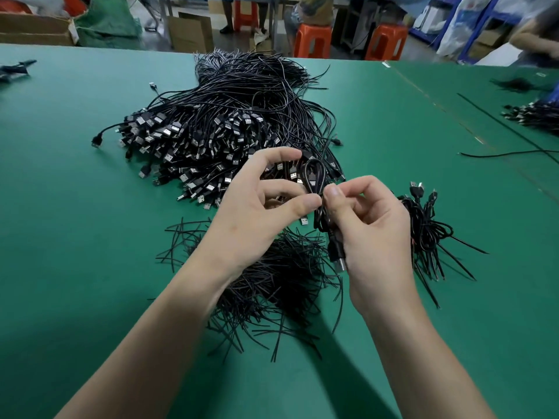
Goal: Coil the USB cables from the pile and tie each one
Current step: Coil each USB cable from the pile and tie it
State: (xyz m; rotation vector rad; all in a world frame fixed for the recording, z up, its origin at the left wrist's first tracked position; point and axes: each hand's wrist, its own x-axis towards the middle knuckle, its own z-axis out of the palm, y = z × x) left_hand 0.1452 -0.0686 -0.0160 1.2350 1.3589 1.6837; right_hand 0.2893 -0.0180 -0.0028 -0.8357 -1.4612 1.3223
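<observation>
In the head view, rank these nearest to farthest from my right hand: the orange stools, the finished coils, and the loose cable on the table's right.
From the right hand:
1. Finished coils, just right of it.
2. Loose cable, farther right on the table.
3. Orange stools, beyond the table's far edge.

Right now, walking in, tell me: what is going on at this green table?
A person holds one coiled USB cable in both hands above the green table. The left hand pinches its middle; the right hand grips its lower part. Behind lies the big pile of loose USB cables, under the hands a heap of black ties, and to the right a few finished coils.
</observation>
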